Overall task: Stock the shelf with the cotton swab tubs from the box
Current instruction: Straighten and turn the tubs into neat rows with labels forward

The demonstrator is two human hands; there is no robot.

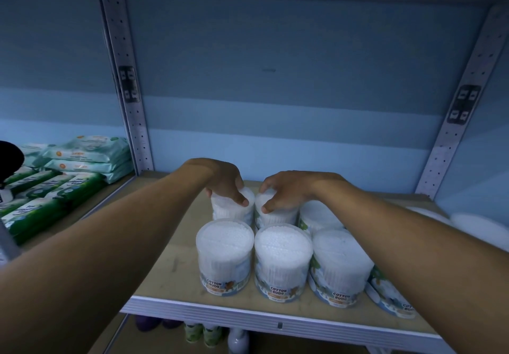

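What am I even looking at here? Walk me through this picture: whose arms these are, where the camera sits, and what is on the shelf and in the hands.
There is no machine: a person wears a camera on the head, looking down at their own arms. The left hand grips the top of one back-row cotton swab tub; the right hand grips the neighbouring tub. More tubs stand in the front row on the wooden shelf. Green and white packs lie in the bay to the left.
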